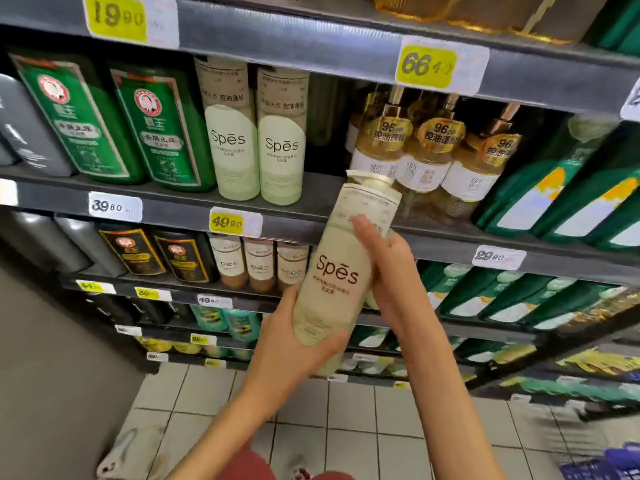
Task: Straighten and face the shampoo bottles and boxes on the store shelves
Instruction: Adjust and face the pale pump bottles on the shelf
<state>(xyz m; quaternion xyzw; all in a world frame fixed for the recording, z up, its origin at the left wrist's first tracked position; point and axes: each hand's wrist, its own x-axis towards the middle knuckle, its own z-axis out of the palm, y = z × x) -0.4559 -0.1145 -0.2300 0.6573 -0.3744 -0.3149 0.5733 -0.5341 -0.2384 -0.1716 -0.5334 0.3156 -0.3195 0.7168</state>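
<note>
Just 2 bare hands here, left hand [294,344] and right hand [384,271], with bare forearms [446,393] running to the bottom edge. Right thumbnail [360,221] looks trimmed short. Down low there's some dusty-red clothing [242,462], can't tell what garment.

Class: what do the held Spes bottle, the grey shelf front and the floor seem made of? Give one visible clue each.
Held Spes bottle: probably plastic, matte cream, with a moulded-looking pump top. Shelf front: likely painted metal, dull grey sheen. Floor: seemingly ceramic tiles, pale squares with dark grout lines.
</note>
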